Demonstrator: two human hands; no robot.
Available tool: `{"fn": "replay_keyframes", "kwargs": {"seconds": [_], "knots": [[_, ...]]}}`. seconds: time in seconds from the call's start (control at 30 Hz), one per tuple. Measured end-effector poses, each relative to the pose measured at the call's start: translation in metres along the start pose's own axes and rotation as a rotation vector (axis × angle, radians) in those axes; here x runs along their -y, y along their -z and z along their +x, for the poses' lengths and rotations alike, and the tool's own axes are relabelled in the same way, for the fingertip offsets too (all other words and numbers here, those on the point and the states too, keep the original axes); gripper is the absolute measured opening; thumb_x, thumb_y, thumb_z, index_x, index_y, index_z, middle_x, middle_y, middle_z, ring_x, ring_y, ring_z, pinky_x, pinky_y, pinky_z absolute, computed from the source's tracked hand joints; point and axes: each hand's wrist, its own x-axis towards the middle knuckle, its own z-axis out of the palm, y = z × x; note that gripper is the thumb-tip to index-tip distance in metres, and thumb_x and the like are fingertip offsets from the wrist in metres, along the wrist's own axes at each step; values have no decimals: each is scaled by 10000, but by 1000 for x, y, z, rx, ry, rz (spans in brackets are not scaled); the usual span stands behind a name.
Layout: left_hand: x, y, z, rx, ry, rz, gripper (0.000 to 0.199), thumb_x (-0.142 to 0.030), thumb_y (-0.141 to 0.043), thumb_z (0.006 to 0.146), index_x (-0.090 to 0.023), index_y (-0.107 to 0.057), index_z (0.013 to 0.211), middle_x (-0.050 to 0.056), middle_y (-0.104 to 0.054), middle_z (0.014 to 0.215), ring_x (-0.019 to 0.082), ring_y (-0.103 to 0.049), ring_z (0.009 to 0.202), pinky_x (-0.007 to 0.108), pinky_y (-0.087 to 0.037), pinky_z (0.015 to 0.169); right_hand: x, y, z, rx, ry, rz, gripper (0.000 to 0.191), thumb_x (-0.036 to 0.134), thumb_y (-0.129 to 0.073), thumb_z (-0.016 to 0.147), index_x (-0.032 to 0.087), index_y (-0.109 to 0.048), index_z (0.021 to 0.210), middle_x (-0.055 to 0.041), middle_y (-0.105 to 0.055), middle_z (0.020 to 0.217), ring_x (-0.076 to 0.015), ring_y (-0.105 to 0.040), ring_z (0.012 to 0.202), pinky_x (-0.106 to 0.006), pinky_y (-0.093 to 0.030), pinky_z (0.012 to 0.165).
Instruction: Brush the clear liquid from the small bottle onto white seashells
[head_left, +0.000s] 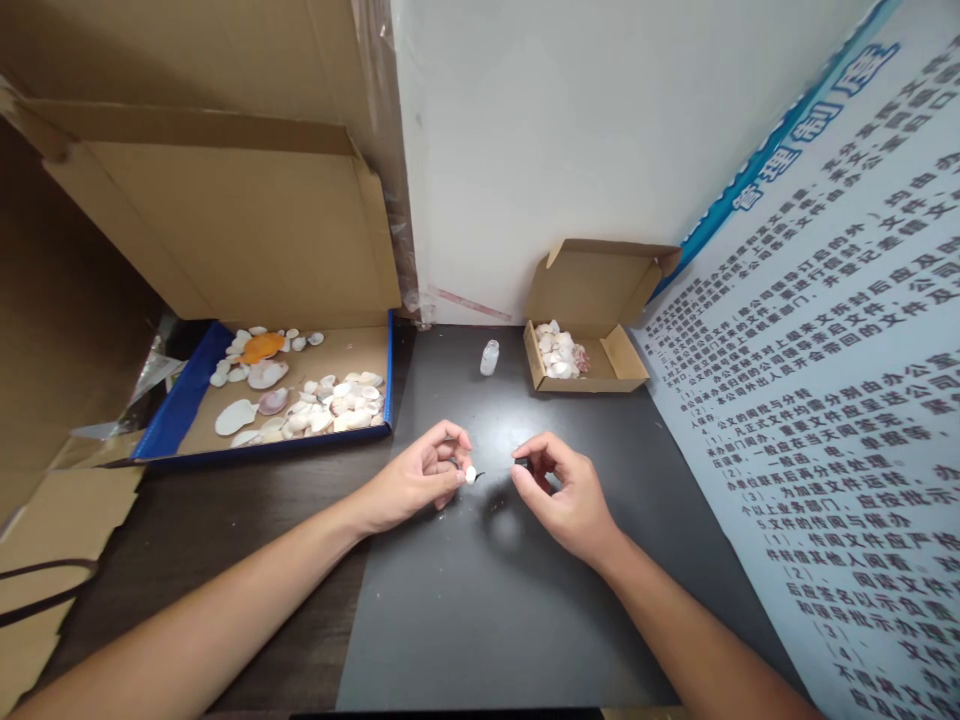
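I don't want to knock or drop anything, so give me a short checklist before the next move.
1. Left hand has the small white shell: ok, shell held at its tips.
2. Right hand unburdened: cannot tell; a dark object shows there, unclear.
3. Hands apart: ok, a gap between them.
4. Bottle out of the hands' way: ok, it stands beyond both.
5. Bottle capped: cannot tell, too small.
6. Small box and blue-edged box open: ok, both lids raised.
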Motion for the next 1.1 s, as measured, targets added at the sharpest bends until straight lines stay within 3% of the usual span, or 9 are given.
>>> {"fn": "replay_keyframes", "kwargs": {"seconds": [0.67,1.1], "knots": [[3,2,0,-22,22,-52,330,-299,-750,803,-205,-487,979,-60,-548,747,47,-421,536,178,-369,474,2,1,-1,-6,22,31,31,208,-594,827,203,-592,858,48,-498,633,-104,-488,542,-207,-433,512],[0,0,1,-65,-17,-149,289,-267,-721,823,-201,-476,963,-48,-557,818,14,-423,455,184,-372,451,2,2,0,29,-14,-32,58,207,-611,824,205,-589,877,41,-516,634,-111,-500,544,-221,-433,526]]}}
